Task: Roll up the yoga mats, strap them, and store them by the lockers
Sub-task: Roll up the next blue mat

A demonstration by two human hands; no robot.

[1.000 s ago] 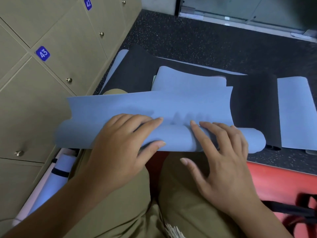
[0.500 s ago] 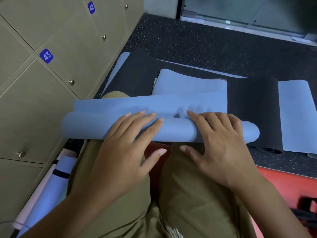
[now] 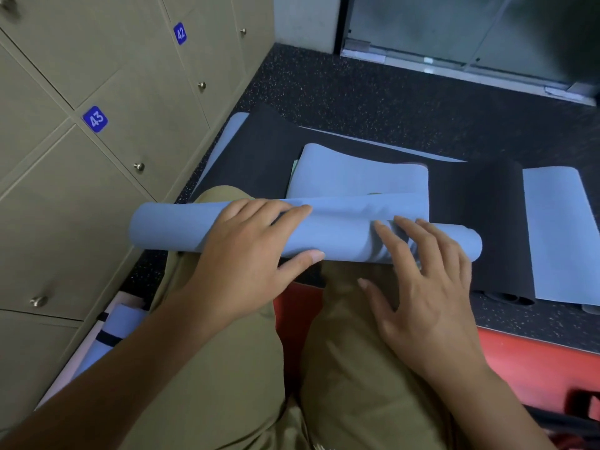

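Head view: blue yoga mat (image 3: 341,237) mostly rolled, lying crosswise at frame center on the person's knees in khaki trousers (image 3: 227,368). Left hand (image 3: 246,264) rests flat on top of the roll, fingers straight, thumb along the near side. Right hand (image 3: 425,287) spread, fingertips pressing the roll's right part. Unrolled tail of the mat runs up onto a black mat (image 3: 259,151) on the speckled floor (image 3: 357,92). Another blue mat (image 3: 558,235) flat at right edge. Lockers (image 3: 81,157) numbered 42, 43 upper left; strapped rolled mat (image 3: 107,339) beside them, lower left.
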